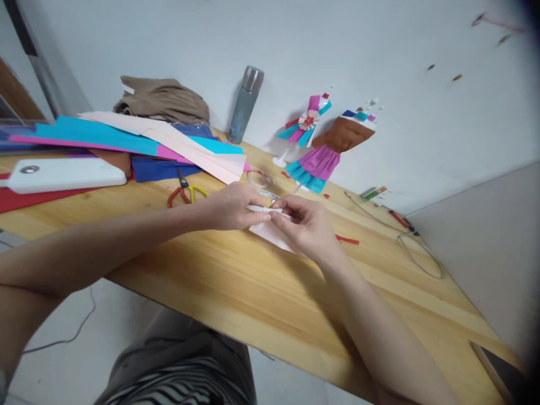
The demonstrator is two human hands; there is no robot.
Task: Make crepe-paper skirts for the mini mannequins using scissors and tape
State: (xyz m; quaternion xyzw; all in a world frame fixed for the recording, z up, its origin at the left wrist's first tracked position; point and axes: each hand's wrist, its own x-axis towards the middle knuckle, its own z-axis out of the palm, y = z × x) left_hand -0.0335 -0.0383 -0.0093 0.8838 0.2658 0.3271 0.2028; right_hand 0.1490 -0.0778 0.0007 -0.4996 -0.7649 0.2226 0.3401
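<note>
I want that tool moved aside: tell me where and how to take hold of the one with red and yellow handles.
Probably best by its spread handles, from above on the near side of the table. The tool lies with its dark end pointing away and handles nearer; the left forearm crosses just in front, blocking a low approach.

Nothing legible — no words, brands, numbers, signs

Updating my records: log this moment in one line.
left hand: pinching pale paper; right hand: pinching same pale paper; nearby, unheld: red-and-yellow-handled tool; farther back: pleated paper craft
</note>
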